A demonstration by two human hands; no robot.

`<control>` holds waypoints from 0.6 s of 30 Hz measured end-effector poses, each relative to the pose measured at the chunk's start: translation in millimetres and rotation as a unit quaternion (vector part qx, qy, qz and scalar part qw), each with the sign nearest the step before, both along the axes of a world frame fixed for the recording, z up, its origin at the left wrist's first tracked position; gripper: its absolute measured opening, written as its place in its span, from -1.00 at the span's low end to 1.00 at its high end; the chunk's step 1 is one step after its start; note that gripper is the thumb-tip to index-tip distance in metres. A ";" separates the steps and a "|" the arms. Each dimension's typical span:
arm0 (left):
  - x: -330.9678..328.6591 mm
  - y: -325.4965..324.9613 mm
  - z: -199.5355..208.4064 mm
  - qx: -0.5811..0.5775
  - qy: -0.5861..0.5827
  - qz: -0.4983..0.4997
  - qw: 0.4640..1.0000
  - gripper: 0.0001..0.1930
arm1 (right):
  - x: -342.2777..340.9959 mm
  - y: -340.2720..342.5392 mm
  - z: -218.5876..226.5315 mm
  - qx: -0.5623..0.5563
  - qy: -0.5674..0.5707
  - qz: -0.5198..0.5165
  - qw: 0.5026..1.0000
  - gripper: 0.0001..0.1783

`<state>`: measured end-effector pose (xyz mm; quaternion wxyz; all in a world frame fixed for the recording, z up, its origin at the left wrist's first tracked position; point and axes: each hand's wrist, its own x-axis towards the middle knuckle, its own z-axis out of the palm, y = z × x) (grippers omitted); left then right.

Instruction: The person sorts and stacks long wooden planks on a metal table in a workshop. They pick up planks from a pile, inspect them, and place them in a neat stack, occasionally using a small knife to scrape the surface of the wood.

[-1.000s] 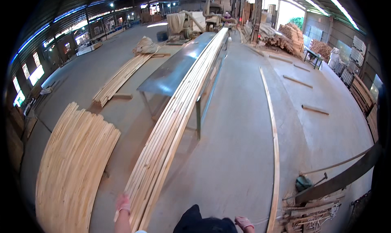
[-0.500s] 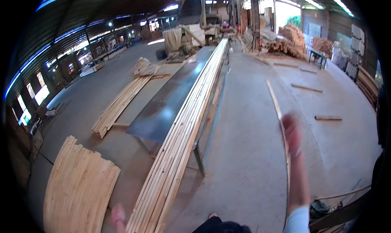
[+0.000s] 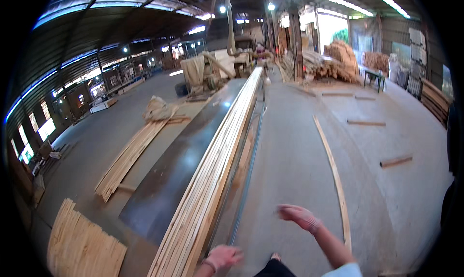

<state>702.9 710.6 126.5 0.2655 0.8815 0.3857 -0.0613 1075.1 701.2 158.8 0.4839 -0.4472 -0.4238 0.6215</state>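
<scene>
My right hand [image 3: 298,216], in a pinkish glove, hangs over the floor with its fingers stretched out and nothing in them. My left hand [image 3: 226,256], gloved too, is low in front of me, just right of the near end of a stack of long wooden strips [image 3: 212,175]. Its fingers look loosely extended, though slightly blurred, and no object shows in them. The strips run lengthwise along the right side of a dark, smooth-topped table [image 3: 179,165], and their near end passes out at the bottom. A single long strip [image 3: 333,173] lies on the floor to the right.
On the left are a fanned group of boards [image 3: 84,243] and a bundle of strips [image 3: 130,156]. Short wooden bars [image 3: 396,161] lie on the floor at right. Farther off are a post [image 3: 296,49], a lumber pile [image 3: 340,59] and covered machinery [image 3: 195,74].
My right hand has swung inward to the left, away from the lone floor strip. My left hand has crossed from the left of the strip stack to its right. The view has shifted.
</scene>
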 end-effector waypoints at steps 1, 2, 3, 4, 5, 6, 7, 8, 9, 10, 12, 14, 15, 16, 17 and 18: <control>7.2 17.0 -13.7 0.033 0.006 -0.061 0.998 -0.48 | 84.9 -9.7 -72.7 -0.031 0.124 -0.230 0.965 -0.51; 7.2 23.7 -12.9 0.018 0.036 0.012 0.999 -0.46 | 120.0 -19.0 -103.3 -0.083 0.089 -0.313 0.942 -0.51; -23.8 34.0 -50.8 0.030 -0.014 0.011 0.999 -0.41 | 142.0 -27.2 -120.3 -0.161 0.011 -0.347 0.924 -0.51; -10.3 33.3 -36.8 0.012 0.086 0.126 0.988 -0.52 | 162.3 -39.8 -137.6 -0.241 -0.071 -0.350 0.902 -0.51; -28.1 35.7 -57.7 0.145 -0.030 0.174 0.974 -0.58 | 169.8 -45.4 -152.0 -0.305 -0.125 -0.325 0.886 -0.51; -30.4 49.2 -48.7 0.162 0.004 0.170 0.972 -0.60 | 174.7 -47.0 -162.9 -0.355 -0.167 -0.297 0.871 -0.50; -29.2 56.1 -35.5 0.176 0.032 0.166 0.970 -0.63 | 176.1 -41.9 -172.6 -0.392 -0.199 -0.265 0.858 -0.50; -23.8 68.3 -26.2 0.184 0.061 0.164 0.967 -0.65 | 175.4 -32.5 -181.4 -0.422 -0.220 -0.226 0.850 -0.50; -19.8 90.6 -23.3 0.080 0.111 0.214 0.967 -0.60 | 170.5 -17.2 -190.4 -0.440 -0.234 -0.187 0.846 -0.50; -16.2 113.7 -21.4 -0.032 0.162 0.258 0.952 -0.53 | 166.3 -1.2 -199.0 -0.453 -0.243 -0.152 0.844 -0.50; -0.3 168.2 -12.8 -0.113 0.220 0.289 0.925 -0.44 | 155.7 41.1 -212.9 -0.461 -0.252 -0.090 0.846 -0.49; 26.3 251.2 6.3 -0.056 0.230 0.270 0.933 -0.40 | 146.8 84.6 -225.0 -0.460 -0.253 -0.046 0.850 -0.49; 39.7 298.4 19.4 -0.025 0.233 0.259 0.937 -0.37 | 143.7 107.7 -226.9 -0.454 -0.255 -0.033 0.853 -0.48; 54.0 344.7 30.1 0.006 0.237 0.248 0.939 -0.35 | 143.2 131.5 -230.8 -0.448 -0.258 -0.023 0.855 -0.48; 74.7 387.6 23.9 0.054 0.186 0.220 0.956 -0.35 | 146.3 159.1 -233.0 -0.446 -0.260 -0.016 0.856 -0.48; 111.9 445.9 19.7 0.108 0.126 0.172 0.971 -0.34 | 153.4 182.1 -230.8 -0.447 -0.257 -0.034 0.856 -0.48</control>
